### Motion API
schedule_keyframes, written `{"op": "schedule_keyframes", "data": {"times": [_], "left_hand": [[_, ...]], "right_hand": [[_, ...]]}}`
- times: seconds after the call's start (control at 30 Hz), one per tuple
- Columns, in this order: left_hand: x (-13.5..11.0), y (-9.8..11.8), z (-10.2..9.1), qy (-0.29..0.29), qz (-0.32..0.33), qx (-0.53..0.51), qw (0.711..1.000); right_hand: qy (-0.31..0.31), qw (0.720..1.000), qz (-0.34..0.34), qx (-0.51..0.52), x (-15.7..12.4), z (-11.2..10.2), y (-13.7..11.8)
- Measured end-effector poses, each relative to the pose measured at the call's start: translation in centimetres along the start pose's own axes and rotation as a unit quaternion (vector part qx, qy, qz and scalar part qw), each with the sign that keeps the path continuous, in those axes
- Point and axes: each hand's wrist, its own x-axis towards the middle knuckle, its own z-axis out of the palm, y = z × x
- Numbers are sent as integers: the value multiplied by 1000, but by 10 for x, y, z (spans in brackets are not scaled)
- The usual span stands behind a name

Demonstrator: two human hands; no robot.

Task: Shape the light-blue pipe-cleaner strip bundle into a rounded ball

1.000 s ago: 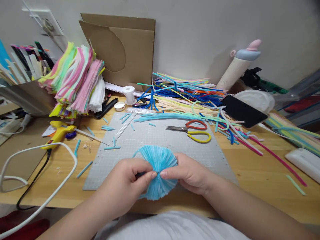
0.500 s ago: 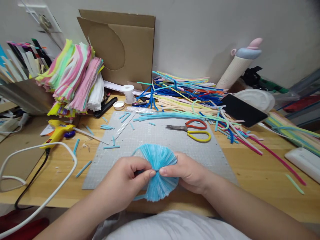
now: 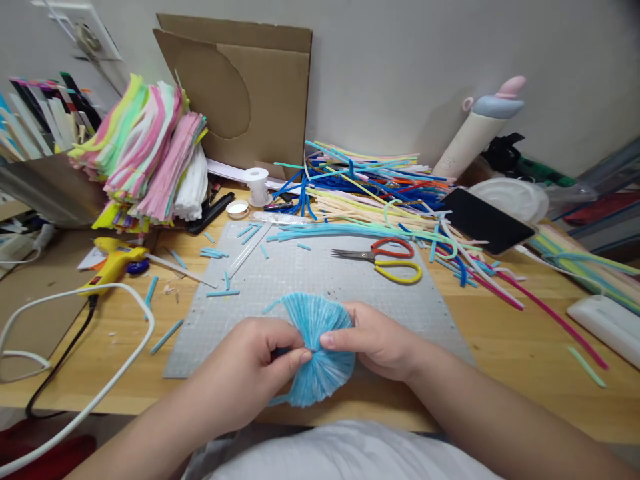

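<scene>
A round fan of blue pipe cleaners (image 3: 325,383), pinched at its middle, is held between my hands above the near part of the grey cutting mat (image 3: 210,347). My left hand (image 3: 267,363) is closed on its left side, thumb and finger pinching at the centre. Gripping the right side is my right hand (image 3: 380,343), its thumb pressed on the front by the centre and its other fingers mostly hidden behind. Two loose blue ends stick out at the left. Beyond the bundle, scissors (image 3: 377,259) with one red and one yellow handle lie on the mat.
Loose pipe cleaners (image 3: 370,200) are heaped at the back, with a phone (image 3: 487,220) to their right. A yellow glue gun (image 3: 113,267) and its cable lie left, near cut blue pieces (image 3: 167,337). Bundled pipe cleaners (image 3: 145,147) and cardboard (image 3: 270,100) stand behind.
The blue bundle has tilted and shifted slightly down. My right thumb has slid up a little from the centre, and both hands keep their hold.
</scene>
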Motion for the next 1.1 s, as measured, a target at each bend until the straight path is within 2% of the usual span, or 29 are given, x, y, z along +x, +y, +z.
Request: {"op": "schedule_keyframes", "data": {"times": [0.07, 0.2, 0.27, 0.47, 0.67, 0.83, 1.0, 1.1], "left_hand": [[0, 0, 0, -4, 0, 0, 1000], [1, -2, 2, -5, 6, -2, 1000], [3, -3, 2, 0, 5, -4, 1000], [4, -4, 1, 14, -1, 0, 1000], [4, -5, 2, 7, -1, 12, 1000], [4, -5, 0, 5, -2, 2, 1000], [3, -3, -1, -9, -4, -19, 1000], [2, -2, -1, -14, -3, -45, 999]], "right_hand": [[8, 1000, -17, -14, 0, -3, -1], [78, 994, -54, -47, 3, -7, 3], [93, 993, -64, -45, 4, -6, 4], [30, 999, -18, -2, 4, -5, -3], [75, 996, -54, -19, 4, -7, 1], [72, 997, -18, -21, 3, -6, -3], [112, 989, -94, -40, 5, -8, -1], [119, 987, -107, -13, 6, -7, 1]]}}
